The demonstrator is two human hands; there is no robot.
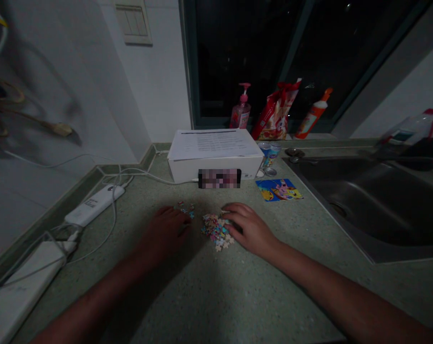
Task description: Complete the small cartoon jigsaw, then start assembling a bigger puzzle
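Observation:
A small heap of jigsaw puzzle pieces (215,229) lies on the green speckled counter, some coloured side up and some plain side up. My right hand (250,230) rests at the heap's right edge, fingers apart and touching or just over the pieces. To the left of the heap, my left hand (166,231) is palm down with its thumb apart from the fingers; nothing shows in its grasp. A few loose puzzle pieces (191,214) lie just beyond its fingertips. Behind the right hand is a colourful cartoon picture card (280,189).
A phone (220,178) with a cable leans against a white box (216,153) topped with printed paper. Small tins (272,155) stand beside it. On the right is a metal sink (388,200); power strips (94,204) and cords lie left. Bottles and a red bag (276,112) line the windowsill.

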